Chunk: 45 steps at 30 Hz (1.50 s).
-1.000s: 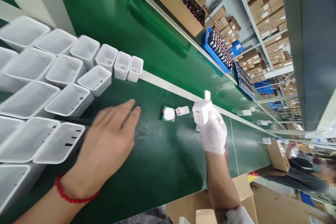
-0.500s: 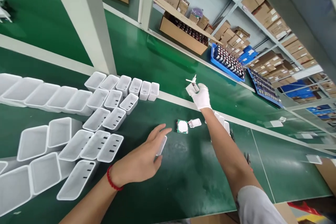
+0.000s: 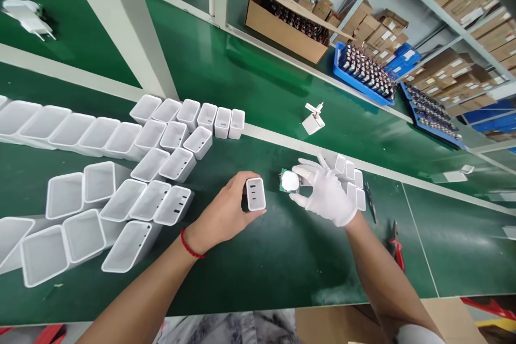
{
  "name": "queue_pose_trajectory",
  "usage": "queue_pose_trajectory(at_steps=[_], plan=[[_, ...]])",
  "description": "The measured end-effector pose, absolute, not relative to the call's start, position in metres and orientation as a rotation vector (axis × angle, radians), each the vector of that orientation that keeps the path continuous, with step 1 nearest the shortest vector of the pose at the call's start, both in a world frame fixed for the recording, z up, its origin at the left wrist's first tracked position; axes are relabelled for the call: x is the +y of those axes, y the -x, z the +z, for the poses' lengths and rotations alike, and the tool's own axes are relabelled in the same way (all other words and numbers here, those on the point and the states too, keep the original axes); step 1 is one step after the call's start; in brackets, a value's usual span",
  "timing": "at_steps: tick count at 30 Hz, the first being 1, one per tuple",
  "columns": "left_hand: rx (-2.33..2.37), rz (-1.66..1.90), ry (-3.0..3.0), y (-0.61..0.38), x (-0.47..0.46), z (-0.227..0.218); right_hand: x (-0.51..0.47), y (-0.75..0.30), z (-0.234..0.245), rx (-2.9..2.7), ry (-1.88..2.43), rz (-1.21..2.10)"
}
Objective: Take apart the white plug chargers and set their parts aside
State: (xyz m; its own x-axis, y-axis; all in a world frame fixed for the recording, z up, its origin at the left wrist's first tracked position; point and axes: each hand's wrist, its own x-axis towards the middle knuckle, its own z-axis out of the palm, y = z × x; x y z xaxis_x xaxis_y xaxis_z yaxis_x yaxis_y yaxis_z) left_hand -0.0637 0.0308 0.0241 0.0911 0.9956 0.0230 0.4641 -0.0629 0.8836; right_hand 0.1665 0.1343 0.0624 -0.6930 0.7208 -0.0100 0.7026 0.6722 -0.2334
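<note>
Between the fingers and thumb of my bare left hand (image 3: 223, 212) is a small white plastic case (image 3: 255, 194), its slotted open end facing up. My right hand (image 3: 328, 193) wears a white glove. Its fingers are spread and curved at the right side of a green circuit board (image 3: 283, 186) topped by a white rounded pad (image 3: 289, 181); whether they touch it I cannot tell. The fingers partly hide a white piece beside the board. Further back, a white square part with a plug-like piece on it (image 3: 313, 123) lies on the green bench.
Rows of white cases (image 3: 92, 134) cover the left side. Smaller white cases (image 3: 350, 177) stand behind my right hand, with a dark slim tool (image 3: 370, 203) and red-handled pliers (image 3: 396, 247) to the right. Blue trays (image 3: 363, 86) of parts and a cardboard box (image 3: 282, 27) line the back.
My right hand has left the white square part at the back and come down toward me to the circuit board. My left hand now has the slotted case clearly between fingers and thumb.
</note>
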Motion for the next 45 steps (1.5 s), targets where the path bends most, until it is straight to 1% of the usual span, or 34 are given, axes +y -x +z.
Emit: queue_pose_trajectory(at_steps=[2, 4, 7, 14, 21, 27, 31, 45], plan=[[1.493, 0.980, -1.666, 0.062, 0.032, 0.026, 0.122, -0.172, 0.073, -2.676, 1.100, 0.493], [1.482, 1.031, -1.708, 0.060, 0.032, 0.027, 0.108, -0.175, 0.084, -2.592, 0.981, 0.531], [1.421, 1.055, -1.733, 0.057, 0.033, 0.025, 0.092, -0.171, 0.097, -2.545, 0.847, 0.346], [1.248, 1.182, -1.881, 0.052, 0.033, 0.014, 0.078, -0.143, 0.117, -2.760, 0.850, -0.050], [1.227, 1.167, -1.795, 0.051, 0.032, 0.015, 0.078, -0.131, 0.131, -2.880, 0.846, -0.263], [1.229, 1.158, -1.778, 0.051, 0.032, 0.019, 0.082, -0.127, 0.126, -2.915, 0.748, -0.318], [1.226, 1.180, -1.811, 0.051, 0.033, 0.018, 0.079, -0.125, 0.124, -2.970, 0.777, -0.365], [1.240, 1.170, -1.769, 0.053, 0.032, 0.015, 0.078, -0.120, 0.129, -3.027, 0.784, -0.374]])
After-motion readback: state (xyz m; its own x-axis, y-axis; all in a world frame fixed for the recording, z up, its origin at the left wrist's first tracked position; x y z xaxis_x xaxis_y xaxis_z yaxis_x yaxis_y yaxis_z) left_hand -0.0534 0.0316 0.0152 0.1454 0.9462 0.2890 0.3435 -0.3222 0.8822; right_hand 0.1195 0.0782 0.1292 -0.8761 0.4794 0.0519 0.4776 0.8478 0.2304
